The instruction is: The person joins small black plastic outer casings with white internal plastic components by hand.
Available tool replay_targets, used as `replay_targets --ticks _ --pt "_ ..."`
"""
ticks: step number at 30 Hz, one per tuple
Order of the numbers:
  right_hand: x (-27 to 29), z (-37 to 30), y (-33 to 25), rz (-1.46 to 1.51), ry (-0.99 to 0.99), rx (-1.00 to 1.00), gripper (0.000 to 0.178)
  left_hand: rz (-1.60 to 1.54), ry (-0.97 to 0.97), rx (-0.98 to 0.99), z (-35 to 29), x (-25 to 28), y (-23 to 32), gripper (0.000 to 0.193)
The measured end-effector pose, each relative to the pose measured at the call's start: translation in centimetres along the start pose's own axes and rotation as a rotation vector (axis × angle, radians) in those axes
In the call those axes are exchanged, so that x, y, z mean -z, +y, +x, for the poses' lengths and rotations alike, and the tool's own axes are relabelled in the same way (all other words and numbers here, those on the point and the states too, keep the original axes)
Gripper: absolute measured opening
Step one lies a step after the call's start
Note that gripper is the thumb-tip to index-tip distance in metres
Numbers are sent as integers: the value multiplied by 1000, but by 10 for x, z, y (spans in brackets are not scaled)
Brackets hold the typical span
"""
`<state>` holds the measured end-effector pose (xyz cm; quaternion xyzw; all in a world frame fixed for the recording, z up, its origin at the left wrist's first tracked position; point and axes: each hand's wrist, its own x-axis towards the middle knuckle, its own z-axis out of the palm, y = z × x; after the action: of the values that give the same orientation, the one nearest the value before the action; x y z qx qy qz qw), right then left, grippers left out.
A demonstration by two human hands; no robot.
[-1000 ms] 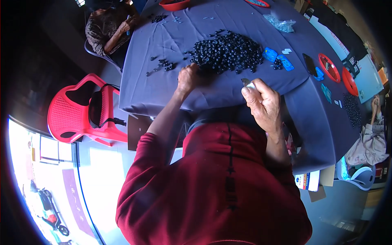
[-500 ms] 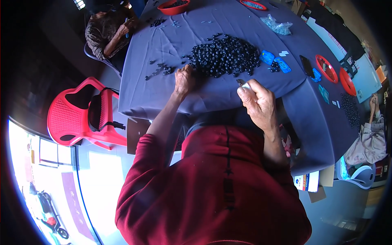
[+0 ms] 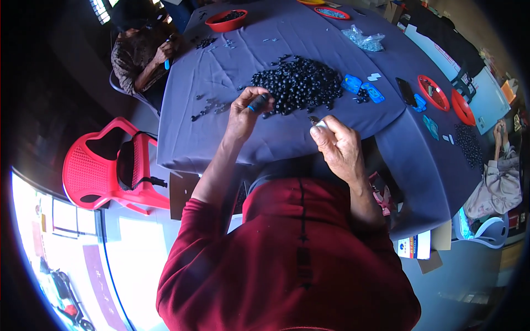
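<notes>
My left hand [image 3: 243, 116] is raised at the near left edge of a heap of small round black parts [image 3: 301, 85]. Its fingers are closed by a short dark cylinder with a blue band [image 3: 258, 102], which seems to be gripped; whether it is partly worn on a finger is unclear. Right of it, my right hand [image 3: 339, 146] is closed, thumb pressed against a small pale object with a dark tip [image 3: 314, 119]. Most of that object is hidden in the fist. Several loose black parts [image 3: 210, 107] lie left of the heap on the grey tablecloth [image 3: 193, 140].
Beyond the heap are a red bowl [image 3: 227, 21] and a clear plastic bag [image 3: 363, 39]. Blue trays [image 3: 361, 87], a phone [image 3: 406, 91] and red dishes [image 3: 434, 92] lie rightward. A red chair [image 3: 110, 165] stands left. Other people sit far left and far right.
My left hand has come up from the heap's edge, and the dark cylinder with the blue band now shows. My right hand has shifted slightly left and nearer. The view has tilted a little.
</notes>
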<state>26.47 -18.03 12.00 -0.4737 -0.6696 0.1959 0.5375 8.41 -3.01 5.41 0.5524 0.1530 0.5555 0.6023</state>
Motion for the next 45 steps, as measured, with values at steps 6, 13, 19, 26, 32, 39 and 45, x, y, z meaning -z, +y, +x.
replay_targets --ticks 6,13,19,26,32,39,45 --pt "9 -5 -14 75 32 -42 28 -369 -256 8 -16 -65 39 17" --pt "13 -12 -21 -11 26 -5 25 -549 -357 73 -32 -96 44 17" --pt "11 -12 -18 -36 51 58 22 -501 -347 93 -38 -98 43 18" --pt "11 -12 -16 -109 15 41 21 -296 -314 13 -39 -97 41 18" --pt "11 -11 -20 -107 22 19 23 -188 -284 -26 -41 -97 43 16" --pt "10 -12 -18 -161 33 68 21 -109 -261 -47 -42 -96 43 15" --pt "10 -11 -17 -201 16 73 21 -86 -249 -24 -41 -95 45 14"
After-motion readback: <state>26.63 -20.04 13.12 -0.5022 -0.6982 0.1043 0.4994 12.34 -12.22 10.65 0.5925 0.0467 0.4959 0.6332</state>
